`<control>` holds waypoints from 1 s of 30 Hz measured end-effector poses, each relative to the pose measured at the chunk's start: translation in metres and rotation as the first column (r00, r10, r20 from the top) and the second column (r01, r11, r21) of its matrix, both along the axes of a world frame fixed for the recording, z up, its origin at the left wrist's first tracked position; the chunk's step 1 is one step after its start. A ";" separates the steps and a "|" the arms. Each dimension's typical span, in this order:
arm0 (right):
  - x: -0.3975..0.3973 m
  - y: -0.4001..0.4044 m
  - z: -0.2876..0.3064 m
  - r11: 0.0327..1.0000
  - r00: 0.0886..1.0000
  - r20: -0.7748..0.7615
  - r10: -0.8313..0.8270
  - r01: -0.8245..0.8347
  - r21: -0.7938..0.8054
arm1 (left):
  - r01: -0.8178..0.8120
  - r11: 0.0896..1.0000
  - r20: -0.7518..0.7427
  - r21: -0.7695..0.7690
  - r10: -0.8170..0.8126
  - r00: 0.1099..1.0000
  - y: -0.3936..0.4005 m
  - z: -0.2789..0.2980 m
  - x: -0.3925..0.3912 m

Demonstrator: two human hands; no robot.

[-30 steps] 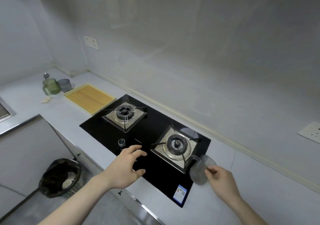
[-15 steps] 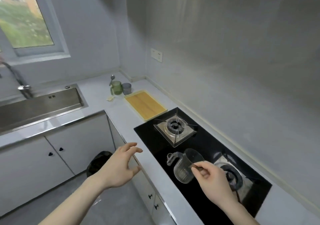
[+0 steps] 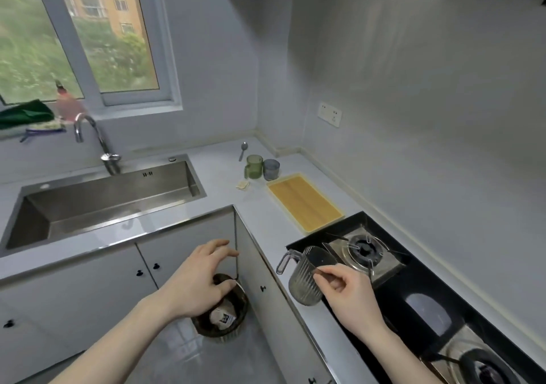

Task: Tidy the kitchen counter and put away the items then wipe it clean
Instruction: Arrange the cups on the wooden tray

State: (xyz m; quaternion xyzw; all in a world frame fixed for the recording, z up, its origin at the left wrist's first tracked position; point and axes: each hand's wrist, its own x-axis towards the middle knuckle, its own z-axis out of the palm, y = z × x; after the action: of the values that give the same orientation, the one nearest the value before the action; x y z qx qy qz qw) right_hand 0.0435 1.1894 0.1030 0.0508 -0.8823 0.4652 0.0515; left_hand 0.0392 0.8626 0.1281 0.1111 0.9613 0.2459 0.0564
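Clear ribbed plastic, that's the measuring jug (image 3: 304, 280), see-through with a curved handle sticking out to its left and a spout rim on top. It hangs in the air over the front edge of the surface (image 3: 266, 221), just at the near-left corner of the black hob (image 3: 413, 289), tilted a little. Right hand (image 3: 351, 298) has it, thumb and fingers pinching the rim on the side away from the handle. Left hand (image 3: 198, 280) holds nothing, fingers spread and loosely bent, hovering above the lined bin (image 3: 221, 315) on the floor, which has a crumpled wrapper inside. Further back on the surface: a yellow tray (image 3: 304, 203) beside the hob, a green cup (image 3: 254, 166) and a grey cup (image 3: 271, 169) touching side by side, a spoon (image 3: 243, 150) behind them. Steel sink (image 3: 97, 203) and tap (image 3: 97, 144) sit under the window.
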 end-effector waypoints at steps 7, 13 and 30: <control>-0.059 -0.045 -0.004 1.000 1.000 -0.016 -0.003 0.004 0.022 | -0.002 1.000 -0.021 0.012 0.002 1.000 -0.035 0.000 -0.047; -0.130 -0.072 -0.013 1.000 1.000 0.000 -0.002 0.002 0.004 | -0.032 0.999 -0.028 0.012 0.033 0.999 -0.060 -0.007 -0.102; -0.333 -0.131 -0.029 0.999 0.995 0.085 0.047 -0.045 -0.027 | -0.102 0.995 0.017 -0.011 0.102 0.995 -0.123 -0.025 -0.274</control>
State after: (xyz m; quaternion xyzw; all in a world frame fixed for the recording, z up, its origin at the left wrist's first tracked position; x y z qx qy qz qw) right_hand -0.2891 1.0585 0.0740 0.0505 -0.8763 0.4791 0.0034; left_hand -0.2347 0.7393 0.1034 0.0594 0.9663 0.2447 0.0527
